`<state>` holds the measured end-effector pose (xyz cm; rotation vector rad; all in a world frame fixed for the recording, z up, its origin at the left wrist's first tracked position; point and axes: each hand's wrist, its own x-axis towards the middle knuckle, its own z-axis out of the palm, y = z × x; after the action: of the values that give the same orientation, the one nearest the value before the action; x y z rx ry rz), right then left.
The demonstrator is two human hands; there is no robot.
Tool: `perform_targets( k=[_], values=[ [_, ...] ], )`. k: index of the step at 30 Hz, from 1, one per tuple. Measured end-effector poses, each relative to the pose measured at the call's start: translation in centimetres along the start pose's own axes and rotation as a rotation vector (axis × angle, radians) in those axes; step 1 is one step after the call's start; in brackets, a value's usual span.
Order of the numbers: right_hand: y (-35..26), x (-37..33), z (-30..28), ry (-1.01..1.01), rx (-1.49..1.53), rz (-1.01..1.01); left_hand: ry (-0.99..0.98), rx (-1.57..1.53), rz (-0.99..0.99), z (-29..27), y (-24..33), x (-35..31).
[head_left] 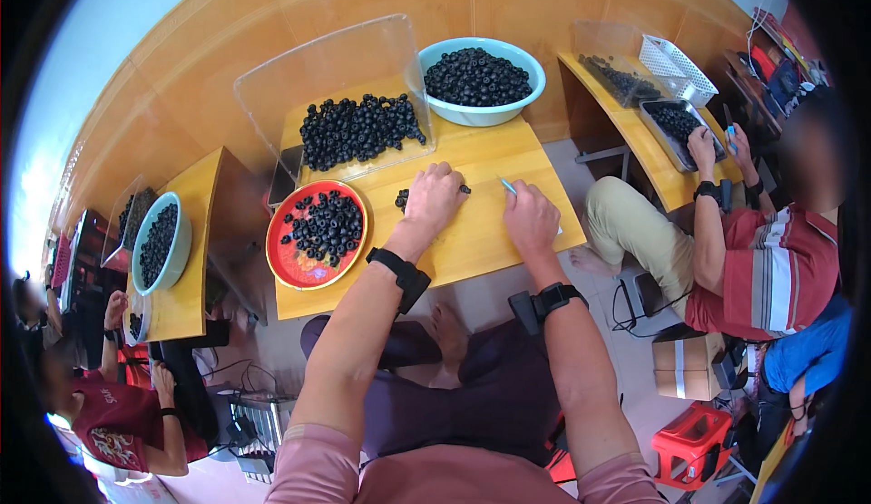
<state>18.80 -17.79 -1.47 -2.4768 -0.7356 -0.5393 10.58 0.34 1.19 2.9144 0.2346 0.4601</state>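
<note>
My left hand [435, 197] is over the middle of the yellow table, fingers bent down and pinched on a small black round piece [465, 189]. Several more black pieces [401, 199] lie on the wood, partly hidden by that hand. To its right, my right hand [532, 215] is closed around a slim turquoise tool [507, 185]; its end points toward the left hand, and its kind cannot be made out. Left of my hands sits a red plate [284, 266] with a yellow rim, holding many black round pieces [328, 223], some with a ring-like centre.
Behind stand a clear plastic bin [327, 59] and a light-blue basin [537, 76], both with black pieces. At the right, a co-worker [771, 259] handles pieces over a metal tray [667, 146]. Another person [118, 413] sits left, near a second basin [184, 241]. A red stool [694, 445] stands lower right.
</note>
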Motion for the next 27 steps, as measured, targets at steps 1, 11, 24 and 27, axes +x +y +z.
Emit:
perform_targets(
  k=[1, 11, 24, 27],
  values=[
    [0.0, 0.0, 0.1, -0.007, 0.001, -0.005, 0.102, -0.149, -0.018, 0.0, -0.2, -0.4],
    [-0.3, -0.5, 0.1, 0.040, -0.042, -0.161, 0.197, -0.681, -0.494, -3.6, -0.6, -9.8],
    [-0.6, -0.6, -0.1, -0.023, 0.027, -0.270, 0.293, -0.936, -0.582, -1.3, -1.5, -12.2],
    [-1.8, -1.1, -0.2, 0.002, 0.215, -0.287, 0.354, -0.978, -0.554, -1.2, -1.4, -12.4]
  ],
)
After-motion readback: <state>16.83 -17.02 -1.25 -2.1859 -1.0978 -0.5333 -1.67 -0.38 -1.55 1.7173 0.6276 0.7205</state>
